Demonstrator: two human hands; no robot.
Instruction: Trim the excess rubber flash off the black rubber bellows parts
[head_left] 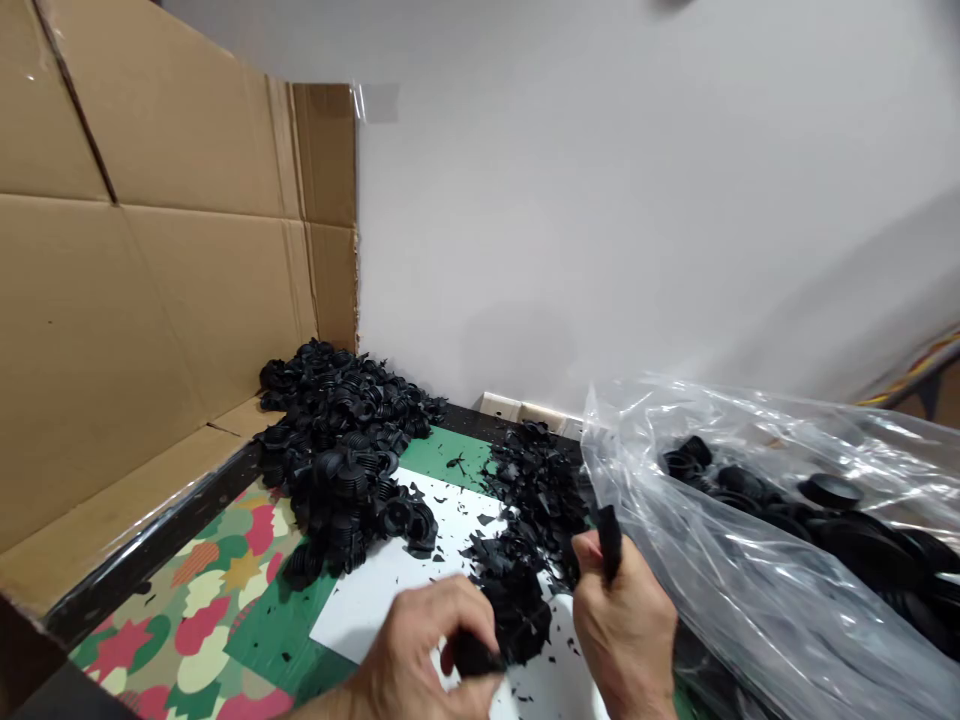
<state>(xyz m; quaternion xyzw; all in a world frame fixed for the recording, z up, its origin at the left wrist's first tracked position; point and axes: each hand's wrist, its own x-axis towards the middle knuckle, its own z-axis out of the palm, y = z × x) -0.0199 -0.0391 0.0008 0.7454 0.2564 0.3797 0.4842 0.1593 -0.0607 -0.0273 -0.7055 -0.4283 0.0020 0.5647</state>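
My left hand [420, 650] is low in the picture, over a white sheet [375, 590], its fingers shut on a black rubber piece [476, 652]. My right hand [622, 630] pinches a narrow black strip [610, 540] upright between thumb and fingers. Between the hands lies a heap of torn black rubber scraps [525, 510]. To the left sits a larger pile of ribbed black rubber parts [337, 460]. A clear plastic bag [750, 560] of round black parts [829, 490] lies right of my right hand.
Cardboard box walls [150, 300] rise along the left side, and a white wall [600, 200] stands behind. The sheet lies on a green, floral-patterned mat [202, 620]. A black table edge [150, 540] runs beside the cardboard. Small black scraps are scattered over the sheet.
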